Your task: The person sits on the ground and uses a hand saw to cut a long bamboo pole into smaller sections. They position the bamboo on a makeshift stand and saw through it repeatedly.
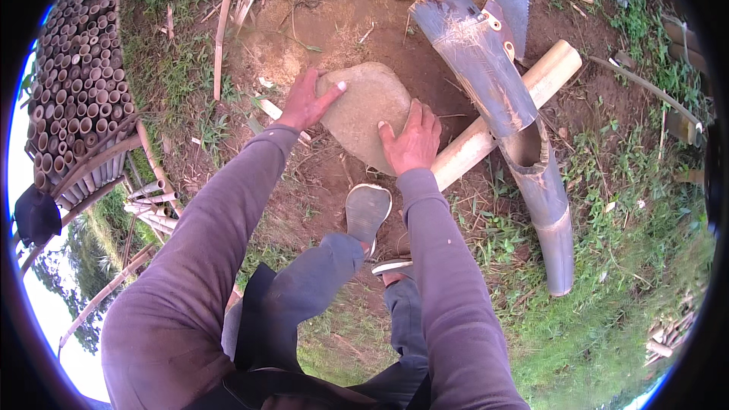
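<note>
A broad, flat tan stone [363, 110] is held between my two hands, low over the dirt. At its left edge my left hand [307, 100] is closed, thumb on top and fingertips partly hidden past the rim. My right hand [414, 140] grips the right edge, its thumb also on the upper face. Whether the stone's underside touches the ground, I cannot tell. Just right of my right hand runs a pale bamboo pole [474, 144], under a thick dark bamboo section [486, 68].
A hand saw [511, 7] lies at the dark bamboo's far end. Another bamboo tube [552, 235] with an open cut end slants toward me. Stacked bamboo tubes [80, 76] stand far left. My shoe [368, 212] is just below the stone. A curved bamboo strip [225, 26] lies in the grass.
</note>
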